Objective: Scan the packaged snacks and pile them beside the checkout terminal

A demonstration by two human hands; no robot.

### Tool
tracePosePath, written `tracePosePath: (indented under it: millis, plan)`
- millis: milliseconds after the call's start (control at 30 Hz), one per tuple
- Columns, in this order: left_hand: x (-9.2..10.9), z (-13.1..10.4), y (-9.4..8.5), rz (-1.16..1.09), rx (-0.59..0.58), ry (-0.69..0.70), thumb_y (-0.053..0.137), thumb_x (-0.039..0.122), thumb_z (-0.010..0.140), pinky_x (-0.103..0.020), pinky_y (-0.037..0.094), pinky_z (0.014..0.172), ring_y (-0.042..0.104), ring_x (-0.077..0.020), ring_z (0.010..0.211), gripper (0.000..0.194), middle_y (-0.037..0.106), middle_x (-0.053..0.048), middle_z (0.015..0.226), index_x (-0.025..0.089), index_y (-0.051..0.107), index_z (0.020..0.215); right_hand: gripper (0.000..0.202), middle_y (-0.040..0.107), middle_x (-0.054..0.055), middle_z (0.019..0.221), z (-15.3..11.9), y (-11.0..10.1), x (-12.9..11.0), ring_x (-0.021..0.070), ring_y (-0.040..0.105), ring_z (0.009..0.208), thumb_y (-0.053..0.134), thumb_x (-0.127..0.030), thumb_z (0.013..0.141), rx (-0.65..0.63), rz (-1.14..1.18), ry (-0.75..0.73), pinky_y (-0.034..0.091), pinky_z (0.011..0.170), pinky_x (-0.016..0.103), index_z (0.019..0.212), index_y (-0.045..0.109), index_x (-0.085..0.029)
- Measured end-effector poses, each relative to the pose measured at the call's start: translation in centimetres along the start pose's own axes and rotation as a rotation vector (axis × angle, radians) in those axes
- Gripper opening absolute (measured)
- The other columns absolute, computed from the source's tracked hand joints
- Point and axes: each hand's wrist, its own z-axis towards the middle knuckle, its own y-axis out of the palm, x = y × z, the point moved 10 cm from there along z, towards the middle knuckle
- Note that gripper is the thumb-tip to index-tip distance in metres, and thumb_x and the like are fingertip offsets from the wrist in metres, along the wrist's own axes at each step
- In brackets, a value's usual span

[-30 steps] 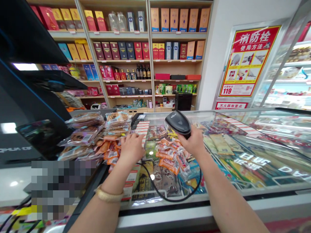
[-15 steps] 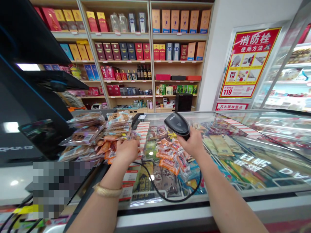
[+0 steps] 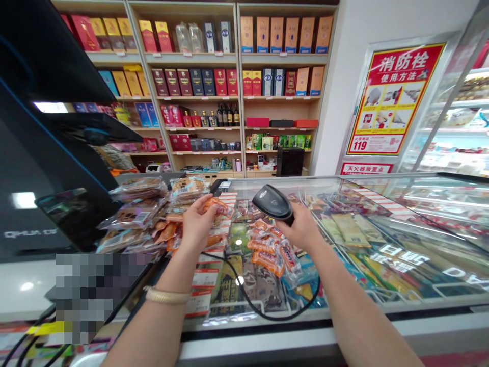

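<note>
My left hand (image 3: 198, 221) holds an orange snack packet (image 3: 218, 206) between thumb and fingers, raised beside the left pile. My right hand (image 3: 302, 227) is wrapped round the handle of a black barcode scanner (image 3: 273, 203), whose head points left toward the packet. The scanner's black cable (image 3: 263, 315) loops over the glass top. Below the scanner, several orange packets (image 3: 267, 250) lie in a loose heap on the glass. More orange packets (image 3: 168, 232) sit at the left, against stacked clear bags of brown food (image 3: 133, 214).
Under the glass freezer lid (image 3: 313, 313) are many wrapped goods. A black monitor and stand (image 3: 42, 148) rise at the left, with a dark, partly pixelated device below. Shelves of boxes and bottles (image 3: 237, 58) stand behind; a red and yellow poster (image 3: 395, 99) hangs at right.
My left hand has lifted an orange packet up from the left pile. The scanner in my right hand has shifted slightly left and down.
</note>
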Motion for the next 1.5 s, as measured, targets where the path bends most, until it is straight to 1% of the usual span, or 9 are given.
tracePosePath:
  millis: [133, 300, 567, 967, 1100, 1200, 1367, 1433, 1500]
  plan:
    - [-0.9, -0.4, 0.0, -0.191, 0.038, -0.121, 0.079, 0.025, 0.055, -0.033, 0.057, 0.074, 0.068, -0.0152, 0.076, 0.048, 0.071, -0.007, 0.094, 0.015, 0.065, 0.1, 0.021, 0.071, 0.008, 0.088, -0.3, 1.8, -0.7, 0.0231, 0.065, 0.081, 0.059, -0.024, 0.073, -0.162, 0.07, -0.031, 0.048, 0.073, 0.031, 0.092, 0.065, -0.018]
    - [-0.8, -0.9, 0.8, -0.214, -0.015, -0.126, 0.082, 0.025, 0.054, -0.034, 0.057, 0.079, 0.068, -0.0144, 0.079, 0.051, 0.071, -0.004, 0.09, 0.015, 0.065, 0.102, 0.02, 0.071, 0.006, 0.086, -0.7, 3.3, -1.2, 0.0219, 0.065, 0.078, 0.061, -0.02, 0.071, -0.293, 0.02, -0.054, 0.047, 0.071, 0.03, 0.09, 0.067, -0.019]
    - [-0.8, -0.9, 1.0, -0.183, -0.022, -0.117, 0.082, 0.028, 0.055, -0.033, 0.057, 0.075, 0.069, -0.0159, 0.08, 0.053, 0.072, -0.007, 0.095, 0.015, 0.065, 0.104, 0.02, 0.071, 0.006, 0.088, -0.9, 4.1, -1.3, 0.0212, 0.065, 0.08, 0.062, -0.019, 0.072, -0.358, -0.026, -0.058, 0.047, 0.073, 0.029, 0.092, 0.067, -0.019]
    - [-0.6, -1.2, 1.4, -0.185, -0.04, -0.121, 0.083, 0.028, 0.053, -0.035, 0.057, 0.076, 0.068, -0.0146, 0.075, 0.054, 0.072, -0.007, 0.095, 0.014, 0.065, 0.103, 0.022, 0.071, 0.007, 0.088, -0.9, 4.1, -1.0, 0.0216, 0.066, 0.08, 0.06, -0.018, 0.072, -0.362, 0.009, -0.019, 0.047, 0.073, 0.03, 0.092, 0.068, -0.018]
    - [-0.5, -1.2, 1.5, -0.213, -0.05, -0.127, 0.083, 0.028, 0.054, -0.036, 0.057, 0.078, 0.068, -0.0156, 0.077, 0.053, 0.072, -0.005, 0.089, 0.014, 0.065, 0.101, 0.021, 0.071, 0.007, 0.086, -0.7, 3.4, -0.9, 0.0222, 0.066, 0.079, 0.06, -0.021, 0.071, -0.314, 0.002, -0.014, 0.047, 0.071, 0.029, 0.091, 0.067, -0.018]
    - [-1.0, -1.6, 2.3, -0.223, -0.076, -0.156, 0.084, 0.027, 0.054, -0.036, 0.057, 0.081, 0.068, -0.0153, 0.078, 0.05, 0.071, -0.004, 0.088, 0.014, 0.064, 0.099, 0.022, 0.072, 0.008, 0.087, -0.2, 2.0, -0.4, 0.0231, 0.066, 0.08, 0.059, -0.025, 0.072, -0.199, -0.024, 0.006, 0.046, 0.07, 0.03, 0.092, 0.067, -0.018]
    - [-3.6, -4.1, 5.9, -0.215, -0.223, -0.267, 0.083, 0.026, 0.058, -0.034, 0.058, 0.078, 0.068, -0.0149, 0.077, 0.042, 0.07, -0.004, 0.088, 0.014, 0.066, 0.093, 0.018, 0.07, 0.007, 0.078, 0.0, -0.9, 1.5, 0.022, 0.064, 0.07, 0.057, -0.03, 0.074, 0.047, -0.107, 0.093, 0.045, 0.064, 0.029, 0.084, 0.065, -0.018]
    - [-4.9, -5.3, 7.4, -0.185, -0.285, -0.291, 0.081, 0.027, 0.061, -0.034, 0.058, 0.078, 0.068, -0.0162, 0.079, 0.037, 0.071, -0.005, 0.091, 0.014, 0.067, 0.092, 0.018, 0.07, 0.008, 0.077, 0.0, -1.5, 2.0, 0.0224, 0.064, 0.069, 0.057, -0.032, 0.074, 0.1, -0.131, 0.116, 0.045, 0.063, 0.029, 0.082, 0.065, -0.019]
    - [-5.9, -6.2, 8.7, -0.126, -0.366, -0.283, 0.078, 0.028, 0.067, -0.036, 0.057, 0.081, 0.068, -0.0182, 0.083, 0.037, 0.072, -0.006, 0.095, 0.015, 0.069, 0.1, 0.019, 0.07, 0.008, 0.078, 0.0, -1.7, 2.2, 0.0233, 0.064, 0.071, 0.056, -0.034, 0.075, 0.119, -0.14, 0.121, 0.045, 0.064, 0.03, 0.081, 0.065, -0.018]
